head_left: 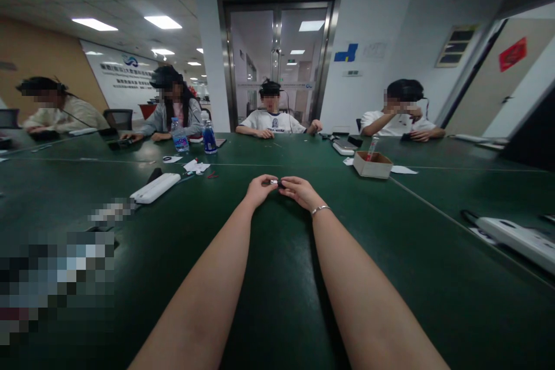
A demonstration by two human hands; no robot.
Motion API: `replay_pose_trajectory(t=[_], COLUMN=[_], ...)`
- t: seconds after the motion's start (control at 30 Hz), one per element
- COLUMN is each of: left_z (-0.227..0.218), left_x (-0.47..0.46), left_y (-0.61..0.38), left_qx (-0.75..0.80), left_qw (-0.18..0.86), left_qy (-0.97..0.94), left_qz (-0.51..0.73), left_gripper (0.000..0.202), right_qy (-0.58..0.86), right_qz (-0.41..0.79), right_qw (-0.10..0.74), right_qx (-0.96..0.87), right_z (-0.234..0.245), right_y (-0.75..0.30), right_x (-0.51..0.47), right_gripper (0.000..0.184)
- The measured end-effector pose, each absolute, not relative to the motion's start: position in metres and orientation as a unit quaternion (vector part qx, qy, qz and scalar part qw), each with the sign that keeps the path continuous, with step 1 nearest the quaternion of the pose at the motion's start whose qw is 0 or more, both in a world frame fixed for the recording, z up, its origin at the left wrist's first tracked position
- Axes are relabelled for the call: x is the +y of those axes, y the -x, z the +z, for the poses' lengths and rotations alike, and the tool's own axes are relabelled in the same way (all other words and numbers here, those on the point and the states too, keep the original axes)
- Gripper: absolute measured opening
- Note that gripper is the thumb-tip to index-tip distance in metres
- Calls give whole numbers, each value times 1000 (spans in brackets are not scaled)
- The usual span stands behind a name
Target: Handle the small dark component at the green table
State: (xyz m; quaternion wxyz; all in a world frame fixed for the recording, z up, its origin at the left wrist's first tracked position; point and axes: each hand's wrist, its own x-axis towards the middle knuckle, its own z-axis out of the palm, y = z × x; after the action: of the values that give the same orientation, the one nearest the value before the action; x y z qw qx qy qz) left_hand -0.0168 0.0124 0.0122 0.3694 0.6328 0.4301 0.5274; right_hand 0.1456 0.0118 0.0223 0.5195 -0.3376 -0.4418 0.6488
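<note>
Left hand pinching small silvery piece; right hand pinching small dark piece. Pieces facing end to end, contact too small to tell, well in from desk's far edge. White power strip lying leftward; open box sitting rightward, nearer far edge.

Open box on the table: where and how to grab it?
I'd pinch the box at the rim of its near wall, coming from the wearer's side, slightly above: that wall faces the wearer, the top is open, and the tube stands behind that rim.
</note>
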Motion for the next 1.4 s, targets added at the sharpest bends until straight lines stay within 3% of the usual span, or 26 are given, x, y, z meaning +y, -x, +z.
replay_pose_trajectory(t=[0.47, 1.1, 1.4], left_z=[13, 21, 13], left_x=[9, 0, 5], left_y=[20, 21, 20], left_qx=[458, 577, 534], left_qw=[389, 287, 289], left_qy=[-604, -623, -636], left_qz=[523, 443, 477], left_gripper=[21, 56, 44], right_qy=[322, 313, 341], right_qz=[645, 650, 650], right_qw=[538, 511, 511], right_qx=[-437, -467, -446], right_z=[20, 24, 24], right_y=[-147, -147, -146], right_x=[10, 2, 4], right_gripper=[15, 20, 12])
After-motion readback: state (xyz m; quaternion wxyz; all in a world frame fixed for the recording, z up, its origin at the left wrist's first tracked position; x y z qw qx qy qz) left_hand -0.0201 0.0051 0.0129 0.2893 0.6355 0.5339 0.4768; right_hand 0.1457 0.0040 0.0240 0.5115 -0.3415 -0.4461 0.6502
